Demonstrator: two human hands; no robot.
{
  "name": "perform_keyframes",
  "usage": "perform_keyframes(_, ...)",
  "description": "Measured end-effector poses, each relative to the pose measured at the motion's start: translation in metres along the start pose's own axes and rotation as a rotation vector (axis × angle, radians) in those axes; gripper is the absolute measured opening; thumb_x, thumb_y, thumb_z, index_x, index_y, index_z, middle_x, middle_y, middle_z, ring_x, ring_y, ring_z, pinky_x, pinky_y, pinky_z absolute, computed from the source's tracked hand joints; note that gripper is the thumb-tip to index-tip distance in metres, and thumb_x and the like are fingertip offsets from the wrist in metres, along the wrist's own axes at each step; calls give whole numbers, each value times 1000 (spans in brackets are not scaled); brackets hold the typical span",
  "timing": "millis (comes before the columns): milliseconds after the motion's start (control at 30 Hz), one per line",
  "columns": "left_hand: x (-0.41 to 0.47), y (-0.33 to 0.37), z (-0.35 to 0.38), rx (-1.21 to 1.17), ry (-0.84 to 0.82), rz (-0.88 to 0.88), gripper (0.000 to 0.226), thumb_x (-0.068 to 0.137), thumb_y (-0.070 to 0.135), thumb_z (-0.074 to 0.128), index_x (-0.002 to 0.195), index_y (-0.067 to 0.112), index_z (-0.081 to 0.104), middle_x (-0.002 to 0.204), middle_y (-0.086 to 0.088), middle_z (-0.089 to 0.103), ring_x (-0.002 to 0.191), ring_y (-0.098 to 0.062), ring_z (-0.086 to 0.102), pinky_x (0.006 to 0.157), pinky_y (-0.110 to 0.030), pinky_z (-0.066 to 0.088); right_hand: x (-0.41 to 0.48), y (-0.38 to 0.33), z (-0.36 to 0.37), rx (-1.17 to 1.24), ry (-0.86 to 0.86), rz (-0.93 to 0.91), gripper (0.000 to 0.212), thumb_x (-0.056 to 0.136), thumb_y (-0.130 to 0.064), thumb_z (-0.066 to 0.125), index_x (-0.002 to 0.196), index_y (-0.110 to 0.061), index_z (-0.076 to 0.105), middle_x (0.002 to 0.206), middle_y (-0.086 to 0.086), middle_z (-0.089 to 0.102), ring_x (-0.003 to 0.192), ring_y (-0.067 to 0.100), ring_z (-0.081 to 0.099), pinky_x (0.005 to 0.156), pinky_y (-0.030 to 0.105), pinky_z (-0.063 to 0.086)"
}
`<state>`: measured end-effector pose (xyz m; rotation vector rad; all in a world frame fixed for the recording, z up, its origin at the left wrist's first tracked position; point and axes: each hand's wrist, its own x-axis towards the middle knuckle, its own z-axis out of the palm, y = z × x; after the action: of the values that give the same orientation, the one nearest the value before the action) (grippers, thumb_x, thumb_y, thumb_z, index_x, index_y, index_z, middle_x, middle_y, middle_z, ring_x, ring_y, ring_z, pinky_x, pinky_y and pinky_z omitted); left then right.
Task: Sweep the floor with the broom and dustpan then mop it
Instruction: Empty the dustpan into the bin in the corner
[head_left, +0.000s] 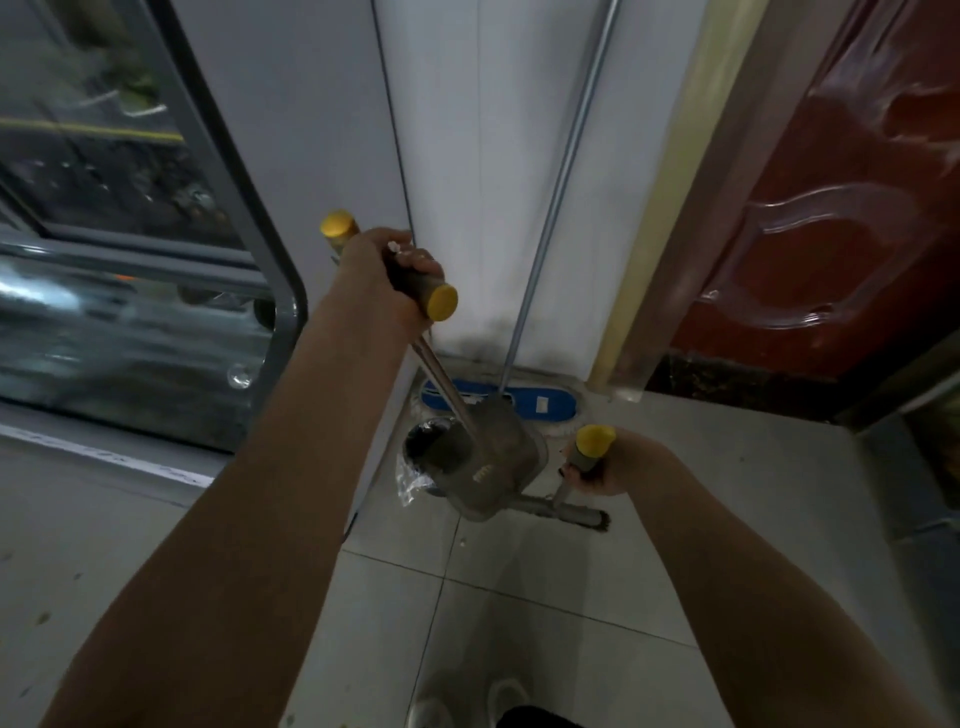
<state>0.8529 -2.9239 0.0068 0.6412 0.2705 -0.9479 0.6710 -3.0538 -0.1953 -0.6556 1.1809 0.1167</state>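
Your two hands grip yellow-capped handles above a pale glossy tiled floor (519, 597).

Your left hand (387, 275) is wrapped round the black rubbery grip of the grey plastic dustpan (493, 467), whose thin metal shaft slants down to a scoop hanging tilted over a small round bin lined with crinkled clear plastic (431, 449). Your right hand (618, 462) clasps the grey grip of the short broom (569, 512), its dark bristled head lying on the tiles just beside the dustpan. Beyond them, the flat blue-padded mop (561, 402) rests on the floor, its slim steel pole leaning on the smooth white wall panel (493, 182). A second yellow cap (338, 226) shows behind your left hand; what it belongs to cannot be told.
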Motion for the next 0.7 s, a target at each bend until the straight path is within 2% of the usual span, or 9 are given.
perform_keyframes(100,-4,-1,9,152,-29,-63,35,88,-1,45,55,9,40,35,2,37,25,-6,37,31,-10,35,0,-4,-19,20,22,30,29,101,-14,37,76,-3,46,75,14,45,62,22,45,32,22,47)
perform_keyframes(200,-4,-5,11,358,-64,-149,44,89,1,47,45,5,47,36,4,37,27,-3,37,29,-12,34,6,-3,-37,43,59,57,30,101,-14,38,74,-4,46,73,14,45,61,23,45,32,22,48)
perform_keyframes(333,3,-6,4,628,-71,-351,45,88,7,47,43,8,51,37,7,37,26,-1,35,26,-11,32,19,4,-58,78,83,96,30,100,-15,39,72,-5,44,69,12,43,59,22,45,32,22,47)
perform_keyframes(400,5,-6,-1,795,-74,-463,35,79,8,51,44,9,54,36,7,38,24,0,35,25,-10,31,25,7,-68,103,96,108,31,100,-15,39,72,-5,45,68,11,43,59,21,45,32,22,47)
perform_keyframes(500,12,-8,-15,1106,-46,-548,13,69,9,59,57,9,54,37,5,40,25,-2,35,25,-9,31,33,12,-80,121,132,109,31,100,-15,40,72,-4,46,67,11,44,58,21,45,32,22,47)
perform_keyframes(600,25,-6,-36,1394,-116,-579,10,67,12,63,66,9,53,41,3,43,29,-5,36,28,-12,32,39,18,-88,154,169,97,30,100,-14,40,72,-4,46,69,11,44,55,22,47,31,21,47)
perform_keyframes(700,41,-7,-53,1690,-230,-658,11,70,13,66,65,11,56,43,3,43,33,-7,36,32,-15,31,45,22,-88,203,196,85,31,101,-14,40,72,-2,46,71,12,45,52,22,49,29,21,46)
